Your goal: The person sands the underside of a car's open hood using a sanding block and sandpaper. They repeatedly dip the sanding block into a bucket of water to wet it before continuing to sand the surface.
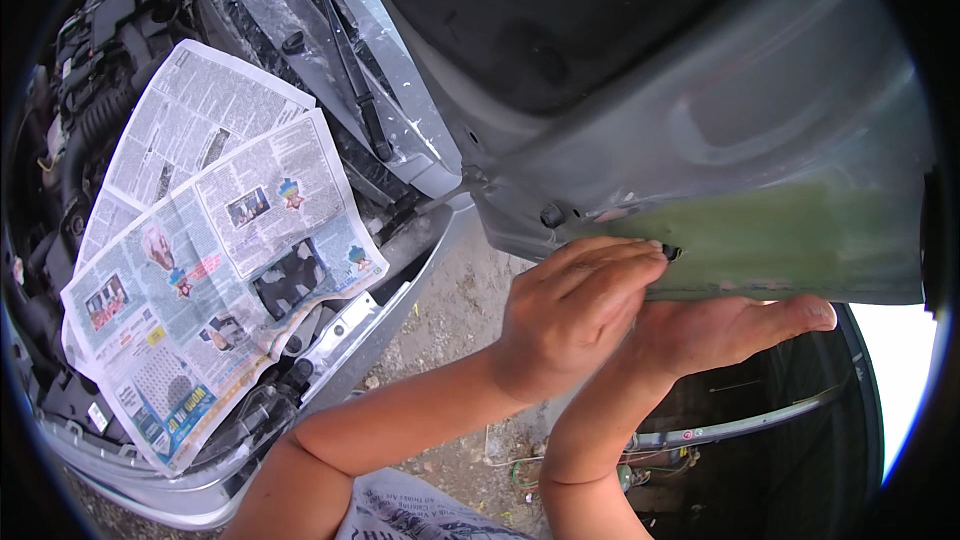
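The raised car hood (780,140) fills the upper right, its grey underside facing me. Along its lower edge runs a dull green patch (780,225). My left hand (580,305) lies on this edge with its fingers pressed together. Their tips meet a small dark spot (673,253), a hole or a black plug; what they pinch, if anything, is hidden. Just below, my right hand (700,335) rests against the hood's edge, palm up, thumb stretched out to the right. Its other fingers pass out of sight behind the panel.
Newspaper sheets (230,210) cover part of the engine bay (100,90) at left. A wiper arm (355,70) lies near the windshield base. Beneath my arms is rough ground (450,310). At lower right are a dark shaded area with a pale curved bar (740,427) and thin wires.
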A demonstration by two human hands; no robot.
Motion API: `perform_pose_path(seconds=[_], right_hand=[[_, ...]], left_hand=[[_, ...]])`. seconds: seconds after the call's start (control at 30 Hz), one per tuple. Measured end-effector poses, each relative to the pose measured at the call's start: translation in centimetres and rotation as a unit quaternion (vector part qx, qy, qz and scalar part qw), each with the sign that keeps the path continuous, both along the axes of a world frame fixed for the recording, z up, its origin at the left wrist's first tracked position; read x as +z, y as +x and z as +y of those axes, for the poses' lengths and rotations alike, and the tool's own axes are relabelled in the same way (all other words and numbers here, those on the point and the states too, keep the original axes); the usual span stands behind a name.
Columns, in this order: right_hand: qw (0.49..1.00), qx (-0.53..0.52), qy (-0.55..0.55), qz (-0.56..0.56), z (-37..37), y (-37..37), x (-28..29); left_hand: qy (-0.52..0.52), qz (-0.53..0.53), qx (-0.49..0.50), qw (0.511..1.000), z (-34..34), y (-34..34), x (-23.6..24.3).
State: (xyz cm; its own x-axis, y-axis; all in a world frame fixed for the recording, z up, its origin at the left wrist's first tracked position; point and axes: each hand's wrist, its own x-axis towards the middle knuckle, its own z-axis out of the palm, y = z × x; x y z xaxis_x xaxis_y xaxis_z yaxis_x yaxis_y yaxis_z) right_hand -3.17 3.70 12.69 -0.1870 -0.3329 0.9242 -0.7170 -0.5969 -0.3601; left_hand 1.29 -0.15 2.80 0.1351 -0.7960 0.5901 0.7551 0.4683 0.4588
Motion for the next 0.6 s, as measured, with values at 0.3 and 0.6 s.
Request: perform_pose_path(seconds=[0.3,0.6], right_hand=[[0.999,0.032,0.000,-0.014,0.0,0.0,-0.2],[0.967,-0.221,-0.024,0.121,1.9,-0.9,0.0]], left_hand=[[0.005,0.015,-0.008,1.000,0.0,0.2,0.3],[0.029,-0.125,-0.021,0.991,1.3,-0.4,-6.1]])
